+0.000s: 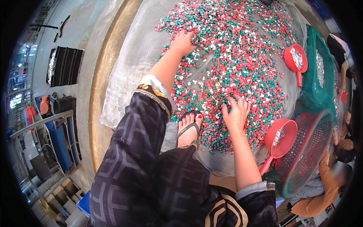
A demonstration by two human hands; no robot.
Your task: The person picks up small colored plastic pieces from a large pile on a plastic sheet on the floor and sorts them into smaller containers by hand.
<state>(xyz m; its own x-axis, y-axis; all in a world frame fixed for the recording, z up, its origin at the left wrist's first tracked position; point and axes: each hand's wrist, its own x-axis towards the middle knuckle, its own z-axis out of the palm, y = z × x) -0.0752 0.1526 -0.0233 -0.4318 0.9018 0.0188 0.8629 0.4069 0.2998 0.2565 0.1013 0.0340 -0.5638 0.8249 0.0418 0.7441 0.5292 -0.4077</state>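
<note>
A wide heap of small red, green and white chips [238, 72], with some metal clip-like pieces among them, covers a translucent plastic sheet [132, 64]. At the heap's far left part, my left hand [183, 42] rests on the chips, palm down, its fingers spread and partly sunk among them. Nearer to me, my right hand [237, 114] reaches onto the heap with thumb and fingers apart, the tips touching chips. No held piece shows in either hand. My sandalled foot [188, 132] stands at the heap's near edge, between my arms.
On the right, two red scoops, one farther [299, 72] and one nearer [284, 148], hold shiny metal pieces. Beside them are a green basket [312, 89] and a tilted red-and-green perforated basket [306, 159]. Other people sit beyond. A raised ledge [99, 75] runs along the left.
</note>
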